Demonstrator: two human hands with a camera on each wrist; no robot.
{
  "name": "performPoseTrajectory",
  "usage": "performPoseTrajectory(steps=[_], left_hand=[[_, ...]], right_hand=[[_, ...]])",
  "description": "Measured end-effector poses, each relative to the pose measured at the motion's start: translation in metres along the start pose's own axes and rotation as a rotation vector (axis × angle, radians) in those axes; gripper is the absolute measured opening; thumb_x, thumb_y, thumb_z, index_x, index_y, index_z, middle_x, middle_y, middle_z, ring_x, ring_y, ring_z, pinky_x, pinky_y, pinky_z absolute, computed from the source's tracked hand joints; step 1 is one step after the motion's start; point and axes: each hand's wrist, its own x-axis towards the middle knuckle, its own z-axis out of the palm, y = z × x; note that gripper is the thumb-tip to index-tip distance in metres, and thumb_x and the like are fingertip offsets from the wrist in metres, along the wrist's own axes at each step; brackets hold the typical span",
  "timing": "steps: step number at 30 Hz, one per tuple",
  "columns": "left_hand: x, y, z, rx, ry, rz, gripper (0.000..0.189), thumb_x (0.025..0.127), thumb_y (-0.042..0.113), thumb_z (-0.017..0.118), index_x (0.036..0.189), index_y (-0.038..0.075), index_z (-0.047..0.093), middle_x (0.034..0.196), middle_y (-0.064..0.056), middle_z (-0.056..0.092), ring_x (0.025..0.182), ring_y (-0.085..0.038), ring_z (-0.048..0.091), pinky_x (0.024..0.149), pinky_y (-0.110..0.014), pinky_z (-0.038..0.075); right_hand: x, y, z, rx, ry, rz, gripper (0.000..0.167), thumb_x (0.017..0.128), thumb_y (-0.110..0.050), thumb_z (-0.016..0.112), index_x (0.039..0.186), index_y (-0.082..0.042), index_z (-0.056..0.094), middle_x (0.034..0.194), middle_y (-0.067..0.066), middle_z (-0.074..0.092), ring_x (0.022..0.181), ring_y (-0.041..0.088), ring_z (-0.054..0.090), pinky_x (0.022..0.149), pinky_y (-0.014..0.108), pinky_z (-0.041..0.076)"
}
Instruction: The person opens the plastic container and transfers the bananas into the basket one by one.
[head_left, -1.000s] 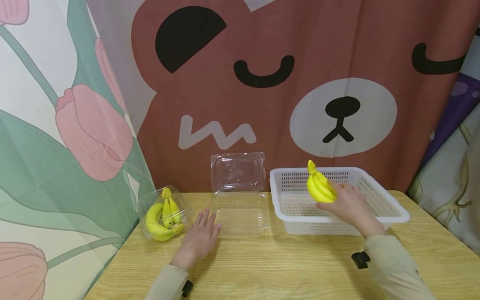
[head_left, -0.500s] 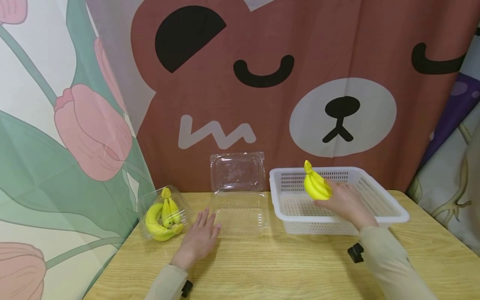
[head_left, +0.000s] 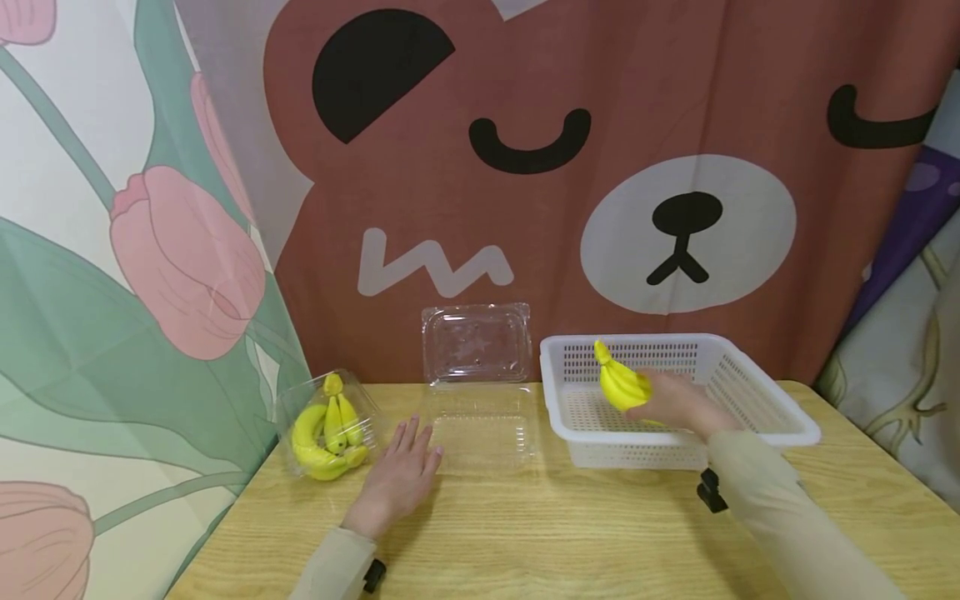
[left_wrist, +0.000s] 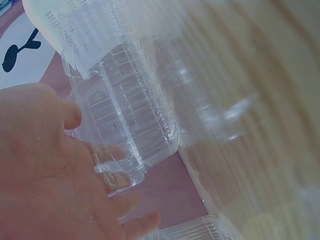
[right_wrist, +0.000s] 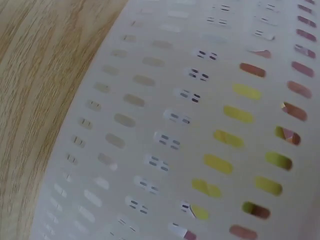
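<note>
At the left, a clear container (head_left: pixel 294 398) encloses yellow bananas (head_left: pixel 311 433), followed by the left hand (head_left: pixel 397 482), fingers extended, near an open clamshell (head_left: pixel 477 342) with its lid raised at the far side, and, at the right, the right hand (head_left: pixel 675 402) gripping a banana bunch (head_left: pixel 622 386) over a white basket (head_left: pixel 622 454)

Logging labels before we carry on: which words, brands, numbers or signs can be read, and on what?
No readable text in any view.
Bear curtain: a pale zigzag, apparently decoration.
Held bananas: no label visible.
Open clear container, white basket: no legible markings.
</note>
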Motion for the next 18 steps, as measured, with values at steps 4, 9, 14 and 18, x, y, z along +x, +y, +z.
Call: performPoseTrajectory(steps=[4, 9, 14, 18], left_hand=[[0.000, 0.000, 0.000, -0.004, 0.001, 0.003, 0.059, 0.108, 0.041, 0.031, 0.151, 0.001, 0.035, 0.161, -0.020, 0.017, 0.146, -0.040, 0.015, 0.114, -0.057, 0.021], [-0.001, 0.000, 0.000, -0.012, -0.004, 0.001, 0.059, 0.108, 0.040, 0.032, 0.151, 0.001, 0.035, 0.161, -0.020, 0.016, 0.146, -0.040, 0.015, 0.115, -0.057, 0.020], [0.000, 0.001, 0.000, -0.016, -0.008, -0.001, 0.059, 0.108, 0.040, 0.032, 0.151, 0.001, 0.035, 0.161, -0.019, 0.016, 0.146, -0.040, 0.014, 0.115, -0.056, 0.020], [0.000, 0.001, 0.000, -0.013, -0.004, -0.004, 0.059, 0.108, 0.040, 0.031, 0.151, 0.001, 0.035, 0.161, -0.019, 0.015, 0.146, -0.039, 0.014, 0.115, -0.056, 0.020]], right_hand=[[0.007, 0.001, 0.005, -0.023, -0.049, 0.030, 0.092, 0.075, -0.045, 0.080, 0.141, 0.008, 0.044, 0.121, 0.024, 0.059, 0.099, 0.039, 0.051, 0.085, 0.064, 0.041], [0.011, -0.001, 0.011, -0.035, -0.116, 0.071, 0.090, 0.077, -0.043, 0.079, 0.141, 0.008, 0.043, 0.130, 0.028, 0.054, 0.111, 0.046, 0.048, 0.093, 0.071, 0.034], [0.010, -0.003, 0.013, -0.037, -0.134, 0.078, 0.086, 0.077, -0.041, 0.079, 0.139, 0.008, 0.045, 0.124, 0.026, 0.056, 0.107, 0.044, 0.049, 0.091, 0.069, 0.037], [0.011, -0.003, 0.013, -0.039, -0.130, 0.079, 0.089, 0.076, -0.043, 0.078, 0.140, 0.008, 0.043, 0.127, 0.027, 0.055, 0.109, 0.045, 0.049, 0.092, 0.070, 0.036]])
